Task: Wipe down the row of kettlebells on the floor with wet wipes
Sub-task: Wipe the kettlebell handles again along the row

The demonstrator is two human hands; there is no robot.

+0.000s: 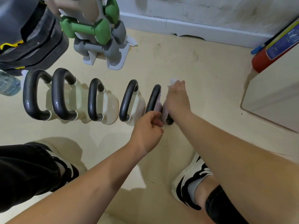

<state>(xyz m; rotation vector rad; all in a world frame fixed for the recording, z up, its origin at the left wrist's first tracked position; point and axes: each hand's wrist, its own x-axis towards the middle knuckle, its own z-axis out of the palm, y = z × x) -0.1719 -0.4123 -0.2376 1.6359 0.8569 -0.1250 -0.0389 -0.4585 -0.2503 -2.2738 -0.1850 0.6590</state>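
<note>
Several cream kettlebells with black handles stand in a row on the floor, from the leftmost kettlebell [32, 94] to the rightmost kettlebell [154, 101], whose body looks pale pink. My left hand [148, 131] grips the near end of that rightmost handle. My right hand [177, 99] lies flat against the right side of the same kettlebell, pressing a white wet wipe [172, 81] on it; only a corner of the wipe shows past my fingertips.
A grey rack with green and grey dumbbells [97, 33] stands behind the row, black weight plates [29, 38] at far left, a plastic water bottle [8, 85] beside them. A white cabinet [275, 97] is at right. My shoes [191, 177] are near the row.
</note>
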